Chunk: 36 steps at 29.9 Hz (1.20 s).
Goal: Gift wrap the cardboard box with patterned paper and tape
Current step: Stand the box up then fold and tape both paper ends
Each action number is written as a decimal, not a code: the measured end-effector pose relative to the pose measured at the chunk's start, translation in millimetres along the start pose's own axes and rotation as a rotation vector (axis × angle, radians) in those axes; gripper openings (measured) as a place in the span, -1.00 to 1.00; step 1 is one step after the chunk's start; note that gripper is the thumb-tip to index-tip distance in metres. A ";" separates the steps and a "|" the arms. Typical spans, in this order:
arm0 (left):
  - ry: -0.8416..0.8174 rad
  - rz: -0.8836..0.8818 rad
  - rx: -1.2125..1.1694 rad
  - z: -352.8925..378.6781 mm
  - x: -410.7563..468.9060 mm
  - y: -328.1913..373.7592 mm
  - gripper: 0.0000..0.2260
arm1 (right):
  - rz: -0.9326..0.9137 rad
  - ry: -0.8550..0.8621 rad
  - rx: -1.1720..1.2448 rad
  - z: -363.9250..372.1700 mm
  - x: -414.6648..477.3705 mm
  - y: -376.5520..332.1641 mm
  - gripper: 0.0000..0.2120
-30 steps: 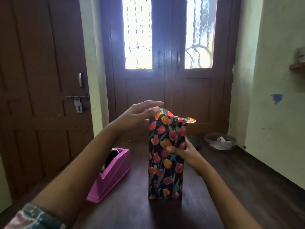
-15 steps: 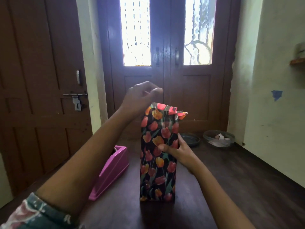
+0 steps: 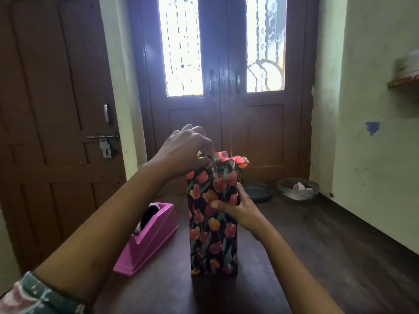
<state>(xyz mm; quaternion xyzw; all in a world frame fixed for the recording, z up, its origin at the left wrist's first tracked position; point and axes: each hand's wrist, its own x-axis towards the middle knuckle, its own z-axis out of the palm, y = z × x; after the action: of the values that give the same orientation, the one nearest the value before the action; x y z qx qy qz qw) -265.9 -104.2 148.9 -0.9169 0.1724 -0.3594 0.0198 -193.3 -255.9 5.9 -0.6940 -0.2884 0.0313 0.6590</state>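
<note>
A tall box wrapped in black paper with red and orange tulips [image 3: 213,241] stands upright on the dark wooden table [image 3: 260,291]. Loose paper sticks up, crumpled, at its open top end [image 3: 233,160]. My left hand [image 3: 183,152] is at the top left corner, fingers curled and pinching the paper flap there. My right hand [image 3: 235,207] grips the box's right side about a third of the way down, thumb across the front face. The cardboard itself is hidden under the paper.
A pink tape dispenser [image 3: 147,239] sits on the table left of the box. Beyond the table, two round basins [image 3: 297,189] lie on the floor by a dark double door. A wall runs along the right.
My left hand first rose off the top with fingers curling, then came down onto the top left corner and pinched the paper. The right hand kept its grip on the side.
</note>
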 end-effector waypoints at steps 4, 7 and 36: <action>0.059 0.027 -0.027 -4.3 0.2 5.8 -0.97 | -0.007 0.004 0.021 -1.3 -2.4 -2.4 -0.25; 0.189 0.072 -0.016 1.5 -7.9 7.3 -0.96 | -0.004 -0.003 0.041 -2.8 -3.0 -2.2 -0.27; 0.381 -0.197 -0.407 34.0 -25.3 -0.7 -0.88 | 0.007 -0.003 0.015 -1.2 -1.2 1.1 -0.17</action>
<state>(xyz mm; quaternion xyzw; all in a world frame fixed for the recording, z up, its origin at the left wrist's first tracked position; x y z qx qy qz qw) -260.3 -98.2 107.3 -0.8304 0.1515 -0.4833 -0.2320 -193.4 -257.5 4.6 -0.6900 -0.2868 0.0370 0.6635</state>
